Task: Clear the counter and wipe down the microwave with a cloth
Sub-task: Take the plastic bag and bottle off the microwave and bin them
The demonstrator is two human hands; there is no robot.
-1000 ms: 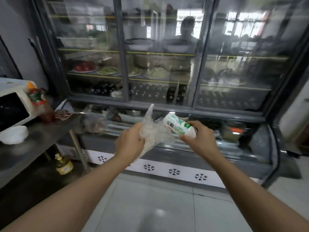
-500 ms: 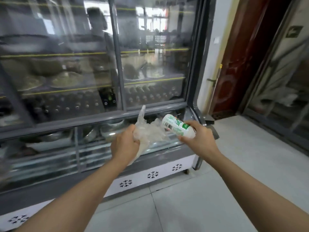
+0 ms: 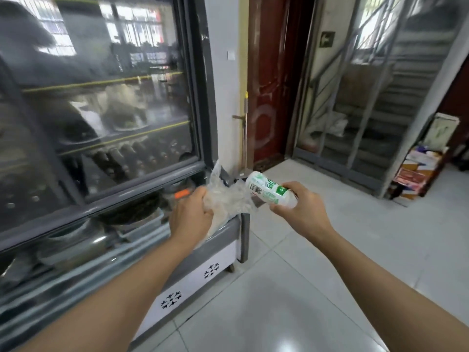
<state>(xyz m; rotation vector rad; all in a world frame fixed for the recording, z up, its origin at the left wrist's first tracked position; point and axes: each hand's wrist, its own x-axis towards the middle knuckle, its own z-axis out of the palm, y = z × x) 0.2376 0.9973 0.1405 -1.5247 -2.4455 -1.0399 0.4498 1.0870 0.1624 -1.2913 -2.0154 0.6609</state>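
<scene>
Step in hand: clearing the counter, it seems; two picked-up items are being carried off, and neither counter nor microwave is in view.
Left hand [image 3: 190,217]: grip closed round a crumpled clear plastic bag [image 3: 225,196], bunched in the fist with a loose tail sticking up.
Right hand [image 3: 302,212]: fingers curled round the lower part of a small white plastic bottle with a green label and barcode [image 3: 269,190].
Where: both are held in the air at about waist height, touching or nearly so, in front of the corner of the glass-fronted grey display fridge [image 3: 101,123], above the pale tiled floor [image 3: 304,288].
Bottle axis: long axis near level, tilted slightly; the free rounded end points up-left toward the bag, the other end is hidden in the palm.
Next move: probably finding a bin for both; none shows here. Pushing the bottle into the bag first would need the bag's mouth opened.
</scene>
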